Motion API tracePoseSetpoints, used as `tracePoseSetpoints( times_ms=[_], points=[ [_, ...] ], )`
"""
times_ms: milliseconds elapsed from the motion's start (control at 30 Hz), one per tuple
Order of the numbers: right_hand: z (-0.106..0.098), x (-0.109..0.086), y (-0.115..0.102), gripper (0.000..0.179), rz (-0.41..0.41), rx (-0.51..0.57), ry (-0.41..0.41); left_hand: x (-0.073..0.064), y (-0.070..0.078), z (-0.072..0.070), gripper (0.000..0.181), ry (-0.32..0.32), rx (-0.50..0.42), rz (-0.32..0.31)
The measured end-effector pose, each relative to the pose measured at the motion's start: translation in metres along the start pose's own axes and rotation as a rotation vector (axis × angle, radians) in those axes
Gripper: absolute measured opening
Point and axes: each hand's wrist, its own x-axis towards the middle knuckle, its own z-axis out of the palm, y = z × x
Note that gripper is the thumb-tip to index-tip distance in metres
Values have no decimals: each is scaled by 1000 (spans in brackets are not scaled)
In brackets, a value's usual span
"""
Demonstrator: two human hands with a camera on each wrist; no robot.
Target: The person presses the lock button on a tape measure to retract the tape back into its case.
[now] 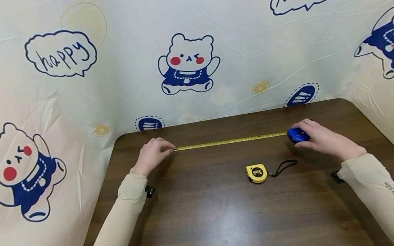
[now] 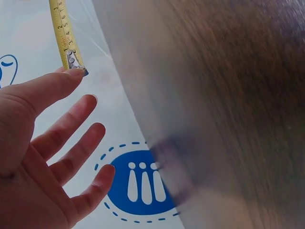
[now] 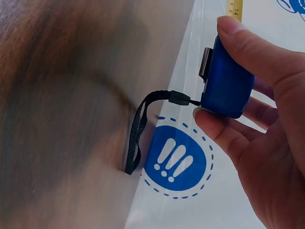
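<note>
In the head view a yellow tape blade (image 1: 230, 141) runs straight between my two hands above the far part of the table. My left hand (image 1: 152, 155) pinches its metal end hook (image 2: 75, 63) between thumb and index finger, while the other fingers spread loosely in the left wrist view. At the blade's other end, my right hand (image 1: 315, 136) grips a blue tape measure (image 3: 228, 78) with thumb and fingers around the case. A black wrist strap (image 3: 139, 121) hangs from that case. Nearer to me, a yellow tape measure (image 1: 257, 173) lies on the table, touched by neither hand.
The brown wooden table (image 1: 208, 226) has rounded far corners. A black strap loop (image 1: 283, 166) extends right from the yellow tape measure. Behind and beside the table hangs a pale curtain (image 1: 133, 65) printed with cartoon bears and speech bubbles.
</note>
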Motion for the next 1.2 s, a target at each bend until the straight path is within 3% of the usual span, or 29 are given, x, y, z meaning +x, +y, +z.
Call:
tracePoseSetpoints(
  times_ms=[1200],
  points=[
    [12,15,-16,58,-9,-7,-30,14,32,15,16,-16,-16,71]
  ],
)
